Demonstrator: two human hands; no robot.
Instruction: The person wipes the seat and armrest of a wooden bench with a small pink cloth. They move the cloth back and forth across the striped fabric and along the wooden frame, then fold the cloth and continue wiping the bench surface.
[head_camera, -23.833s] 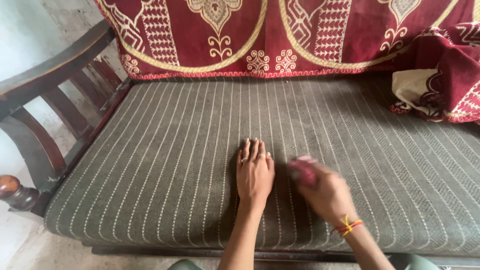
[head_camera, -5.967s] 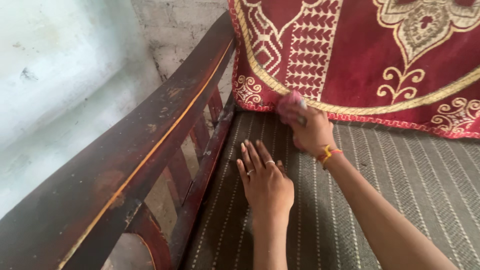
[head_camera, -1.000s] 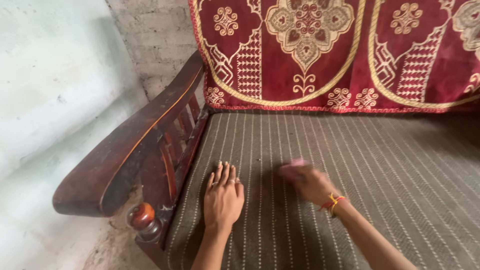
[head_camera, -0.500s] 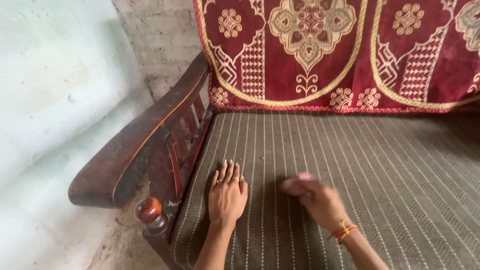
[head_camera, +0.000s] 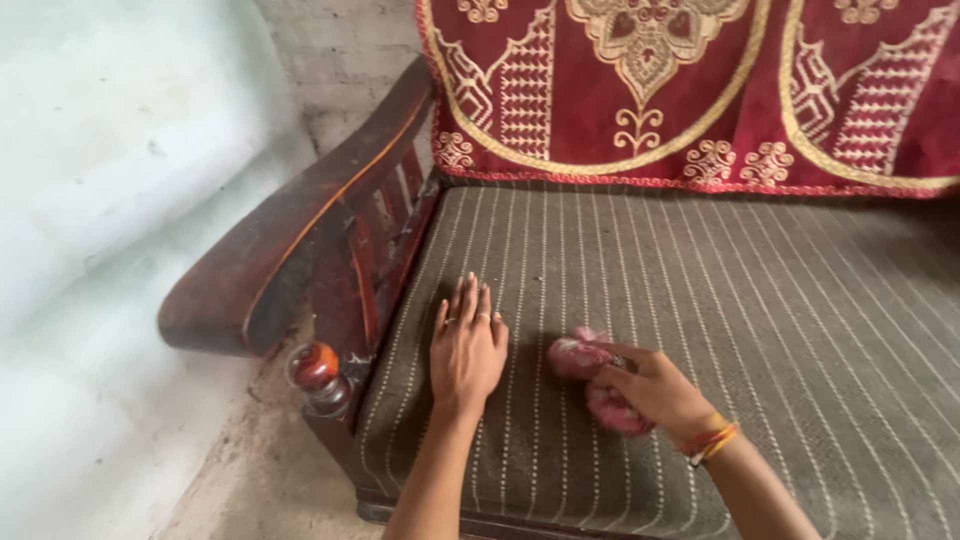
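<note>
My left hand (head_camera: 467, 348) lies flat, palm down, on the grey striped seat cushion (head_camera: 700, 290) of a wooden sofa, near its left side. Rings show on two of its fingers. To the right of it, my right hand (head_camera: 650, 388) grips a crumpled pink cloth (head_camera: 585, 362) and presses it onto the cushion. Red and yellow threads circle the right wrist. Part of the cloth is hidden under the fingers.
A dark wooden armrest (head_camera: 290, 230) with slats and a round knob (head_camera: 315, 365) borders the cushion on the left. A maroon patterned cover (head_camera: 700, 90) hangs over the backrest. A pale wall (head_camera: 110, 170) and a dusty floor (head_camera: 260, 470) lie to the left.
My right hand with the pink cloth has drawn a little nearer to me on the cushion and is no longer blurred. The view has shifted, and my left hand stays flat.
</note>
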